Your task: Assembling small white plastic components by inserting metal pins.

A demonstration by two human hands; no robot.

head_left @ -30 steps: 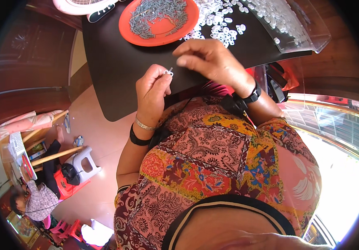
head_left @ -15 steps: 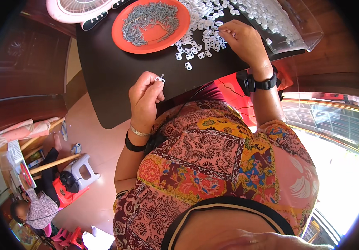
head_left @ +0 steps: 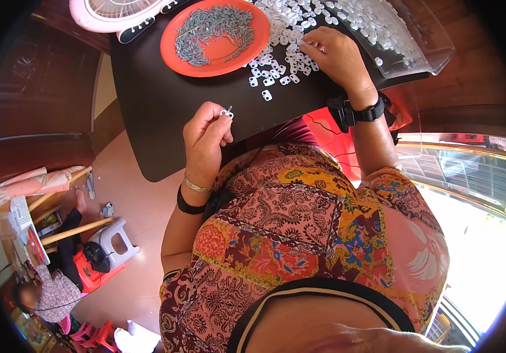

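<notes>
Near the table's front edge, my left hand pinches a small white plastic piece between thumb and fingertips, with a grey screw standing up out of it. At the far right, my right hand is over a spread of small white plastic pieces, its thumb and forefinger closed on a white piece. An orange-red plate lies to the left of these pieces and holds a heap of grey screws. One white piece lies apart, nearer to me.
The dark table has a rounded left corner. A clear plastic bin with many white pieces lies at the far right. A pink fan stands at the far left. Lower left, a person sits near a grey stool.
My right hand has drawn slightly left, its fingertips now on a white piece. My left hand keeps its grip almost unmoved.
</notes>
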